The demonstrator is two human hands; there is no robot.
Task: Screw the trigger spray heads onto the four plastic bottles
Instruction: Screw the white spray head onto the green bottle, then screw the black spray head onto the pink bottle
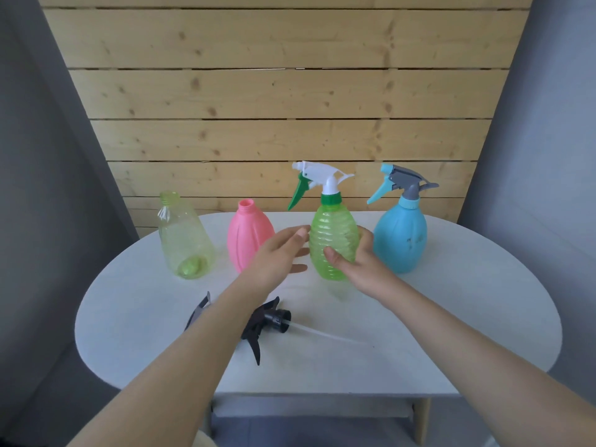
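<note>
Four bottles stand in a row at the back of the white table [419, 333]. The blue bottle [401, 240] at the right carries a grey-and-blue spray head [400, 183]. My right hand [358, 266] grips the green ribbed bottle [333, 243], which wears a white-and-green spray head [317, 182]. My left hand [279, 253] hovers open just left of that bottle, fingers spread. The pink bottle [246, 237] and the pale clear bottle [185, 240] have bare necks. A black spray head [267, 324] with a clear dip tube lies near my left forearm; another dark head [200, 309] is partly hidden behind it.
A wooden plank wall [274, 108] rises behind the table, with grey walls on both sides. The table's front edge lies near my elbows, with a wooden leg below at the right.
</note>
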